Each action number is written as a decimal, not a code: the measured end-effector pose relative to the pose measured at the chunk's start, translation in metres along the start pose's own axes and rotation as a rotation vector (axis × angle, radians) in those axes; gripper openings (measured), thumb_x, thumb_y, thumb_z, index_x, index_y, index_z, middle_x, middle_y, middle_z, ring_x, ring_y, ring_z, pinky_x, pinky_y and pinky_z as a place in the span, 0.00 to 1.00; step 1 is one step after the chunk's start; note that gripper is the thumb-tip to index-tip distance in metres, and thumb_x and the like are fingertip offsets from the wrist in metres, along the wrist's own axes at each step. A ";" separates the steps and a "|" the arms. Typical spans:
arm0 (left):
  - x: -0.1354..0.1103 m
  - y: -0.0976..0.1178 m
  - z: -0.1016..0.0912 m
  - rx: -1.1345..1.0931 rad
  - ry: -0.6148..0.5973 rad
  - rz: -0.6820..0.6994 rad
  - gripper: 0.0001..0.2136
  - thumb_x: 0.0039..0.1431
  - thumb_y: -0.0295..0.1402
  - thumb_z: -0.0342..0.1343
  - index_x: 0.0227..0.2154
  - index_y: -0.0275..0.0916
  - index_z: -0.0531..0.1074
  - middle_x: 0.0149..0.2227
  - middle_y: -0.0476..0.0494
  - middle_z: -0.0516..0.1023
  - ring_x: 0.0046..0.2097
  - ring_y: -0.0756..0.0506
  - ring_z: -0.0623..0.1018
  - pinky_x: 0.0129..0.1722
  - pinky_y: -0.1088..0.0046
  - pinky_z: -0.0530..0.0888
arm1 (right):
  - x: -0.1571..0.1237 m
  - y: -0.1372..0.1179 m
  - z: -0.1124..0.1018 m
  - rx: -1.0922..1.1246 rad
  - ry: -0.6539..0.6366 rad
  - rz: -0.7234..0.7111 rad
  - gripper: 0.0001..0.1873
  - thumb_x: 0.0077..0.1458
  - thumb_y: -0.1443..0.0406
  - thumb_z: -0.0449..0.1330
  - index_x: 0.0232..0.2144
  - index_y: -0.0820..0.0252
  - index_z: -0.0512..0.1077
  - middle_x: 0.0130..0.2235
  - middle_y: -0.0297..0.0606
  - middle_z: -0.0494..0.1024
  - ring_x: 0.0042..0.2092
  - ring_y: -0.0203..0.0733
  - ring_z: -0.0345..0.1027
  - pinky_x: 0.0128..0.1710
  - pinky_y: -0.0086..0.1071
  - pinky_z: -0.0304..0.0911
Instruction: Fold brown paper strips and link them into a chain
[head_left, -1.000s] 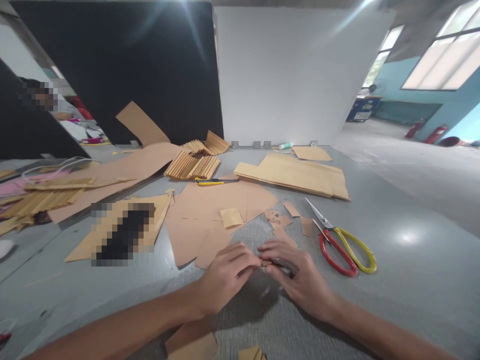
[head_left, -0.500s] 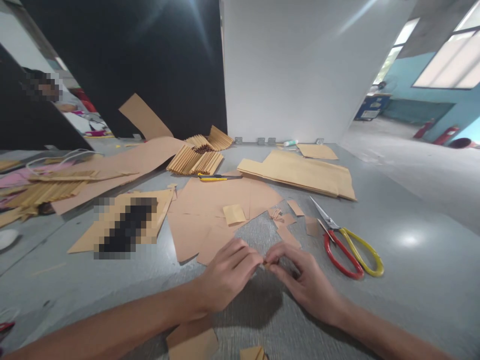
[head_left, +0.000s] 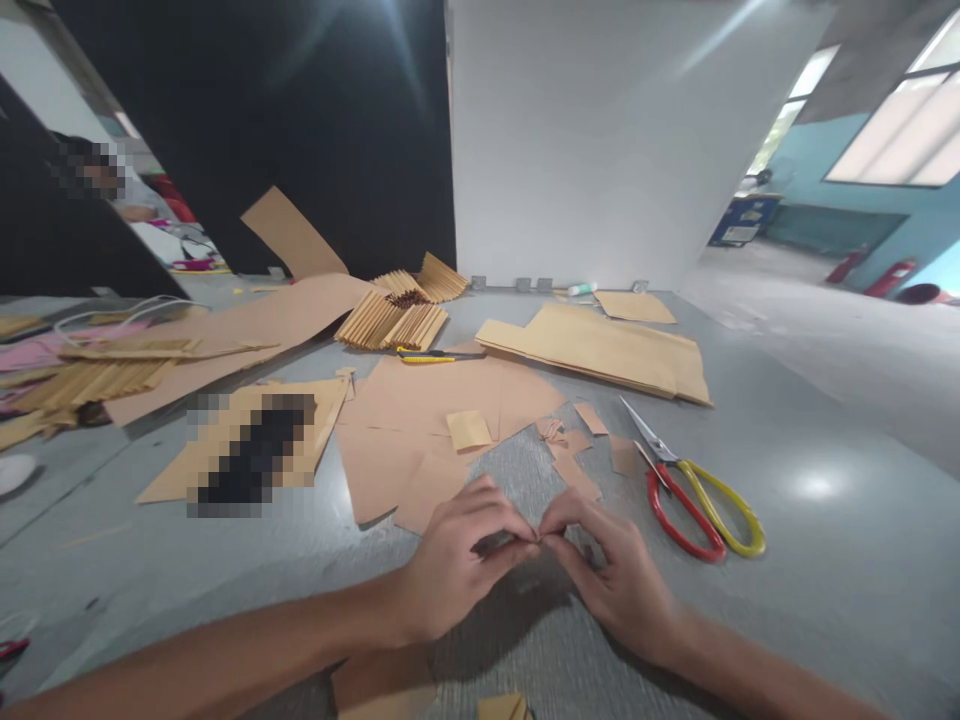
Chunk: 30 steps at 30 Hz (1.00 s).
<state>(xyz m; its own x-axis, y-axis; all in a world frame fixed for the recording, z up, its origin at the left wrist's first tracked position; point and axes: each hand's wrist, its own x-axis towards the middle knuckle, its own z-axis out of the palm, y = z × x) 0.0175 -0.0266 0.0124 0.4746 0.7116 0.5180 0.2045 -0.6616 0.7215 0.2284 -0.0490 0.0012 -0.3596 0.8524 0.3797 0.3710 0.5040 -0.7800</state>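
Pinching thumb to forefinger with both left hand (head_left: pixel 457 565) and right hand (head_left: pixel 616 575), on a tiny scrap (head_left: pixel 538 538) between the two sets of fingertips, equally near each. Mostly covered; cannot tell its long axis. Held left of scissors (head_left: pixel 664 459).

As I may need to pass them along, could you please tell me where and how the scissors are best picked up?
I'd take the scissors by the red loop and yellow loop, coming from the near right side: they lie flat, with the loops facing there and the parted blades pointing away.
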 end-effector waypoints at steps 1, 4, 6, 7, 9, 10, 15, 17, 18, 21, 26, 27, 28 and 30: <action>0.000 0.001 -0.001 0.002 0.003 0.014 0.03 0.64 0.30 0.61 0.34 0.39 0.79 0.31 0.45 0.81 0.37 0.45 0.75 0.39 0.68 0.70 | 0.000 0.000 0.000 0.000 -0.008 0.000 0.05 0.67 0.68 0.55 0.37 0.55 0.70 0.34 0.35 0.74 0.36 0.40 0.70 0.38 0.32 0.64; 0.003 0.004 -0.004 0.011 -0.002 0.062 0.02 0.62 0.30 0.63 0.34 0.41 0.80 0.31 0.46 0.83 0.35 0.46 0.75 0.40 0.67 0.70 | 0.000 -0.001 -0.002 0.002 -0.042 0.018 0.06 0.67 0.67 0.54 0.37 0.55 0.70 0.34 0.35 0.75 0.37 0.40 0.70 0.38 0.31 0.63; 0.004 0.007 -0.006 0.025 -0.002 0.077 0.03 0.62 0.29 0.63 0.33 0.41 0.80 0.31 0.46 0.83 0.35 0.46 0.75 0.39 0.67 0.70 | 0.002 0.000 -0.004 0.003 -0.057 0.036 0.07 0.68 0.66 0.54 0.36 0.56 0.70 0.34 0.34 0.75 0.36 0.39 0.70 0.38 0.30 0.63; 0.004 0.008 -0.006 0.037 -0.003 0.082 0.04 0.63 0.28 0.62 0.33 0.41 0.80 0.31 0.46 0.83 0.35 0.46 0.75 0.40 0.67 0.71 | 0.003 0.000 -0.004 0.002 -0.061 0.045 0.07 0.68 0.66 0.54 0.35 0.56 0.70 0.34 0.34 0.75 0.36 0.39 0.70 0.37 0.30 0.63; 0.005 0.009 -0.007 0.062 -0.017 0.088 0.06 0.65 0.28 0.59 0.32 0.41 0.79 0.31 0.45 0.82 0.36 0.45 0.75 0.41 0.67 0.71 | 0.004 0.000 -0.004 0.004 -0.062 0.053 0.08 0.68 0.66 0.54 0.35 0.56 0.70 0.33 0.34 0.75 0.35 0.39 0.69 0.36 0.30 0.62; 0.005 0.009 -0.007 0.070 -0.026 0.089 0.07 0.66 0.27 0.58 0.32 0.40 0.79 0.31 0.45 0.82 0.37 0.45 0.75 0.41 0.67 0.71 | 0.004 0.001 -0.004 0.009 -0.060 0.054 0.08 0.68 0.66 0.54 0.34 0.56 0.70 0.33 0.34 0.75 0.35 0.39 0.69 0.36 0.30 0.62; 0.004 0.003 -0.006 0.058 -0.010 0.028 0.03 0.63 0.29 0.62 0.33 0.39 0.77 0.32 0.45 0.80 0.38 0.46 0.75 0.40 0.70 0.71 | 0.004 0.002 -0.004 0.036 -0.052 0.057 0.08 0.68 0.66 0.54 0.35 0.56 0.70 0.33 0.33 0.74 0.36 0.38 0.69 0.38 0.29 0.62; 0.005 0.001 -0.006 0.060 -0.021 0.012 0.01 0.62 0.29 0.63 0.35 0.39 0.77 0.33 0.46 0.81 0.39 0.46 0.75 0.41 0.70 0.71 | 0.004 0.002 -0.005 0.040 -0.054 0.063 0.08 0.68 0.65 0.54 0.35 0.56 0.70 0.33 0.32 0.74 0.36 0.38 0.69 0.38 0.29 0.62; 0.005 0.001 -0.006 0.066 -0.030 0.014 0.01 0.62 0.30 0.63 0.36 0.39 0.78 0.33 0.46 0.81 0.39 0.46 0.75 0.41 0.70 0.71 | 0.004 0.001 -0.005 0.040 -0.056 0.067 0.08 0.68 0.65 0.54 0.35 0.56 0.70 0.33 0.32 0.74 0.36 0.38 0.69 0.38 0.29 0.62; 0.005 0.002 -0.006 0.087 -0.049 0.054 0.03 0.64 0.29 0.60 0.36 0.40 0.79 0.33 0.45 0.81 0.39 0.45 0.75 0.41 0.69 0.71 | 0.004 -0.001 -0.005 0.040 -0.061 0.080 0.08 0.68 0.65 0.54 0.35 0.56 0.70 0.33 0.33 0.74 0.36 0.38 0.69 0.38 0.30 0.62; 0.003 -0.001 -0.005 0.129 -0.044 0.099 0.04 0.67 0.29 0.58 0.38 0.39 0.78 0.34 0.43 0.81 0.39 0.45 0.76 0.41 0.69 0.72 | 0.006 -0.002 -0.006 0.089 -0.064 0.094 0.08 0.68 0.65 0.54 0.36 0.56 0.71 0.33 0.33 0.74 0.36 0.38 0.68 0.39 0.30 0.61; 0.002 -0.003 -0.004 0.139 -0.057 0.121 0.05 0.67 0.28 0.57 0.41 0.39 0.78 0.35 0.43 0.81 0.39 0.45 0.76 0.42 0.70 0.73 | 0.006 -0.002 -0.006 0.115 -0.065 0.106 0.08 0.69 0.64 0.54 0.36 0.56 0.71 0.33 0.33 0.74 0.36 0.38 0.67 0.38 0.30 0.61; 0.001 -0.004 -0.004 0.145 -0.077 0.152 0.06 0.67 0.27 0.57 0.44 0.38 0.77 0.37 0.43 0.81 0.40 0.45 0.76 0.43 0.70 0.73 | 0.007 -0.003 -0.006 0.152 -0.067 0.122 0.09 0.69 0.63 0.54 0.36 0.56 0.71 0.33 0.33 0.73 0.36 0.38 0.67 0.37 0.30 0.61; -0.001 -0.007 -0.004 0.143 -0.122 0.225 0.10 0.68 0.24 0.55 0.48 0.38 0.75 0.39 0.42 0.81 0.41 0.46 0.76 0.45 0.70 0.73 | 0.008 -0.004 -0.006 0.246 -0.082 0.158 0.11 0.69 0.61 0.53 0.36 0.57 0.71 0.32 0.33 0.72 0.35 0.38 0.65 0.36 0.29 0.61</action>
<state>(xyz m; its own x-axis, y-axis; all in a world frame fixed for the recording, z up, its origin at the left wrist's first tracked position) 0.0124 -0.0214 0.0085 0.6191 0.5150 0.5929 0.1965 -0.8325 0.5180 0.2296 -0.0432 0.0101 -0.3856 0.8984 0.2101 0.2128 0.3081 -0.9272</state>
